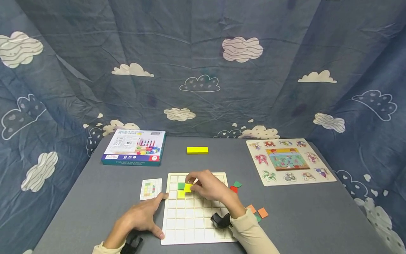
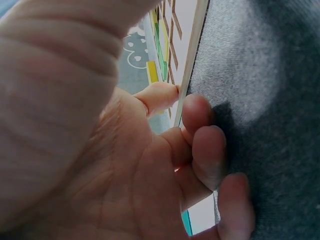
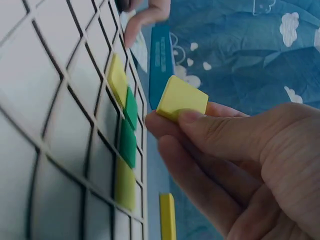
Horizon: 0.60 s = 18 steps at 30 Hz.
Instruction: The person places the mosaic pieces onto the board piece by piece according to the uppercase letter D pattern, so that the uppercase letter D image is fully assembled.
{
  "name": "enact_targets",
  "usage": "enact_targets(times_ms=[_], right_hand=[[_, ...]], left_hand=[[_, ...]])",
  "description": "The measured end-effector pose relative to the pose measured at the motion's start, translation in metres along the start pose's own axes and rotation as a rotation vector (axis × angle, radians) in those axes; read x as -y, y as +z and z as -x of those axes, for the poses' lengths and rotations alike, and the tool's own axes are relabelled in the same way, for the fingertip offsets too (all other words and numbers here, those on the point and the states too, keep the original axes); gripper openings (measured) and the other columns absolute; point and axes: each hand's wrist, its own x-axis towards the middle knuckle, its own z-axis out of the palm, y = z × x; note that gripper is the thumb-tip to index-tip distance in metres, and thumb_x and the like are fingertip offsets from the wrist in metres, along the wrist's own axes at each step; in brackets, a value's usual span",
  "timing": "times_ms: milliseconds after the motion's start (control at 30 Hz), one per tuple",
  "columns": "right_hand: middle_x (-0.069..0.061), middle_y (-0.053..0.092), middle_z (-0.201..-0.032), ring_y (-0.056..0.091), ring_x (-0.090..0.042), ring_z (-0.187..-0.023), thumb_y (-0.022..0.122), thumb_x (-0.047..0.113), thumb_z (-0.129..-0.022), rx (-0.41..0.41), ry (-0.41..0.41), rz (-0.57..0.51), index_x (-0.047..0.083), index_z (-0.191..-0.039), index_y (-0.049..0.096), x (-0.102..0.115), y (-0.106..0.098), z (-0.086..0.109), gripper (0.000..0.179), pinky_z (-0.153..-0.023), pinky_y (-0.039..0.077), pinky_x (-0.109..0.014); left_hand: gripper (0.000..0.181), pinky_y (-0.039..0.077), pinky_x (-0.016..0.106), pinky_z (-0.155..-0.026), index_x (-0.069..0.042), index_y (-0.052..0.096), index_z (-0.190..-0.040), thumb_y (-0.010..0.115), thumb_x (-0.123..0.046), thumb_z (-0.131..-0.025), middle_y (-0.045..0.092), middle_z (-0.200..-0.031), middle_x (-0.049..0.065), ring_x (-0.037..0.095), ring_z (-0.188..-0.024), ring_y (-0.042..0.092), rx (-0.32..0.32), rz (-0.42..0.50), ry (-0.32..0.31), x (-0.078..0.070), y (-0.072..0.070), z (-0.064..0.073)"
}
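Between thumb and fingertips, my right hand (image 1: 207, 185) pinches a yellow square tile (image 3: 182, 97) above a white grid board (image 1: 187, 224). Set in the board's upper left squares are a green tile (image 1: 181, 186) and a yellow tile (image 1: 181, 194). The right wrist view shows two green tiles (image 3: 128, 143) in a row between two yellow ones (image 3: 125, 184). My left hand (image 1: 141, 215) spreads along the board's left side, index finger on the edge and thumb by the near corner. Its other fingers bend loosely beside the board, as the left wrist view shows.
Left of the board lies a pattern card (image 1: 151, 189). A boxed set (image 1: 133, 146) sits behind it, and a yellow block (image 1: 197, 150) at the back. To the right are loose red (image 1: 233, 189), green (image 1: 237, 184) and orange tiles (image 1: 262, 212), with a picture puzzle (image 1: 290, 179) beyond.
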Motion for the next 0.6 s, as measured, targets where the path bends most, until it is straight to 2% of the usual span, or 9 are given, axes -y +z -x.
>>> enact_targets(times_ms=[200,333,600], right_hand=[[-0.001,0.075,-0.09,0.066,-0.007,-0.079,0.073,0.002,-0.089,-0.008,0.011,0.004,0.011,-0.097,0.07,0.004,0.009,-0.004,0.012,-0.069,0.049,-0.019],[0.003,0.073,-0.085,0.059,-0.002,-0.071,0.074,0.006,-0.089,0.04,0.018,0.023,0.012,-0.094,0.07,0.006,0.013,-0.003,0.008,-0.067,0.047,-0.018],[0.006,0.069,-0.08,0.057,0.001,-0.072,0.074,0.006,-0.088,0.091,0.02,0.084,0.012,-0.091,0.07,0.008,0.018,-0.005,0.007,-0.07,0.048,-0.017]], left_hand=[[0.116,0.042,0.063,-0.098,-0.011,0.037,-0.146,0.099,-0.041,-0.051,0.051,-0.147,0.019,0.039,-0.13,0.052,-0.014,-0.005,0.031,0.0,-0.001,0.001],[0.115,0.042,0.062,-0.098,-0.012,0.038,-0.145,0.098,-0.042,-0.052,0.051,-0.147,0.018,0.038,-0.129,0.053,-0.009,-0.003,0.036,0.001,0.0,0.002],[0.116,0.044,0.06,-0.096,-0.013,0.037,-0.146,0.098,-0.042,-0.052,0.051,-0.146,0.017,0.036,-0.127,0.053,0.001,0.005,0.022,0.002,0.001,0.0]])
